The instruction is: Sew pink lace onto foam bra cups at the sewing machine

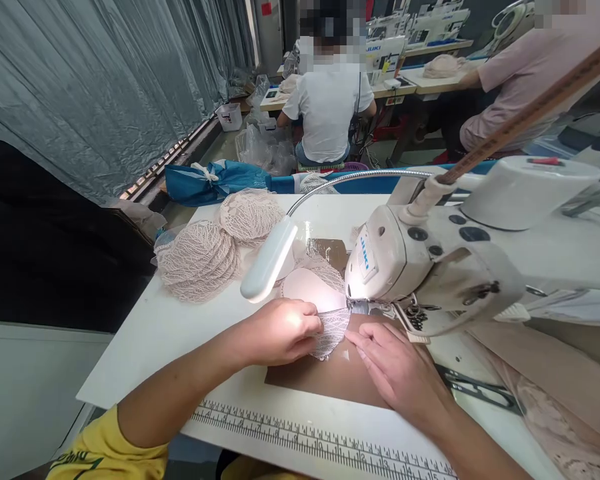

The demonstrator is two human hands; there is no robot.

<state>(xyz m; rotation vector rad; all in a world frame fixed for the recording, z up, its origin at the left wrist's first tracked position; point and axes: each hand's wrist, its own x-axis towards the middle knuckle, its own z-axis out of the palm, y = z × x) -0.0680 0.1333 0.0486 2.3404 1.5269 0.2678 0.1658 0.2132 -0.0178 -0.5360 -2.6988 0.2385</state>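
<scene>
A pale pink lace bra cup piece [330, 330] lies under the needle of a white sewing machine [430, 267]. My left hand [280, 330] is closed, its fingers pinching the left edge of the lace piece. My right hand [395, 370] lies on the brown mat [325, 380] with fingers pressed together, their tips on the right edge of the lace just in front of the presser foot. A white gooseneck lamp [270, 260] shines on the work.
Two stacks of lace cups [215, 247] sit at the table's back left. Scissors [475, 387] lie right of my right hand, next to loose lace fabric [555, 413]. A ruler strip [320, 443] runs along the front edge. Two people sit at machines behind.
</scene>
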